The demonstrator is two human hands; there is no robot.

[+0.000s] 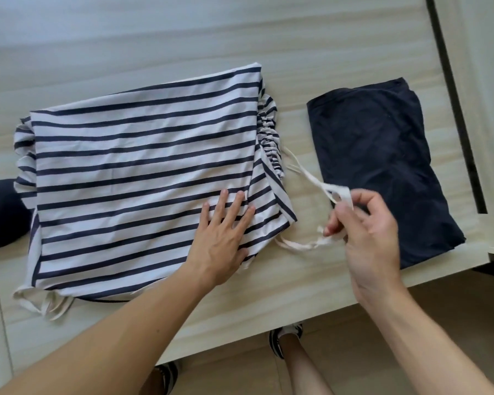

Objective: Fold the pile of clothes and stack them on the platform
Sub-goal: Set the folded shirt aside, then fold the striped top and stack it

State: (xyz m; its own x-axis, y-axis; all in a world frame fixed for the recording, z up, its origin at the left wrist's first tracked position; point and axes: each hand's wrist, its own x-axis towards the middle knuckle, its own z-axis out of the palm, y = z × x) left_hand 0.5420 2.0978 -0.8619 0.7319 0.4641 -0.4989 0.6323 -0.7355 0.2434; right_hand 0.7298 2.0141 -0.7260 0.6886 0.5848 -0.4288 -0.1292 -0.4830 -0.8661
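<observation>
Navy-and-white striped knit garment (143, 178), folded flat on pale wood-grain platform (311, 280), is pressed by the splayed left hand (223, 235). Its thin white fabric drawstring (311, 181) is pinched by the right hand (365, 238); a folded navy cotton garment (382, 161) is laid at 3 o'clock.

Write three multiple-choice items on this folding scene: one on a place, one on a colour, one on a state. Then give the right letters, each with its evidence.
1. Where does the folded navy garment lie relative to the striped garment?
A. To its right, apart from it
B. On top of it
C. To its left, touching it

2. What colour is the drawstring?
A. Red
B. Off-white
C. Black

3. What is the left hand doing?
A. Lifting a garment clear of the table
B. Hanging off the table edge
C. Pressing flat on the striped garment

Answers:
1. A, since bare table shows between the two garments.
2. B, as it matches the pale stripes of the cloth.
3. C, its fingers are spread on the fabric, while the right hand pinches the drawstring.
</observation>
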